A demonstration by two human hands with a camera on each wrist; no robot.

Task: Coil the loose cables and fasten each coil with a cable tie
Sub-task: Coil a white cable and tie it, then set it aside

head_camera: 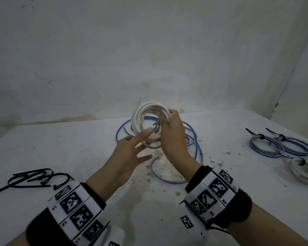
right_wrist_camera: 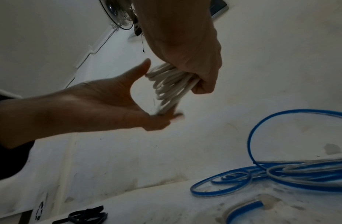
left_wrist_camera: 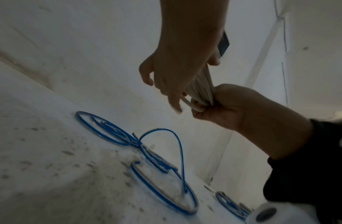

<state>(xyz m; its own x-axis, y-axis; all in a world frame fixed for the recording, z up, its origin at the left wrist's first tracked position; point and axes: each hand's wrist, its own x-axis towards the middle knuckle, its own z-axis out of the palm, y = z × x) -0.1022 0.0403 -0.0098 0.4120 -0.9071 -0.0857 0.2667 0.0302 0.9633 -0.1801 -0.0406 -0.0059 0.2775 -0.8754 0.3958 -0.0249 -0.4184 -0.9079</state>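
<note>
A white cable coil (head_camera: 146,107) is held upright above the table (head_camera: 60,150). My right hand (head_camera: 171,134) grips its right side, fingers curled round the bundled loops (right_wrist_camera: 166,84). My left hand (head_camera: 132,150) is open beside it, fingers spread, with its thumb and fingertips touching the coil's near lower edge. In the left wrist view the coil (left_wrist_camera: 200,86) runs between the left hand (left_wrist_camera: 166,78) and the right hand (left_wrist_camera: 235,106). The right wrist view shows the right hand (right_wrist_camera: 195,63) gripping from above and the open left hand (right_wrist_camera: 101,103) below. No tie shows on this coil.
A loose blue cable (head_camera: 167,181) sprawls on the table under and behind the hands. Several black cable ties (head_camera: 34,176) lie at the near left. Two tied blue-grey coils (head_camera: 274,146) and a tied white coil (head_camera: 304,173) sit at the right. A wall stands behind the table.
</note>
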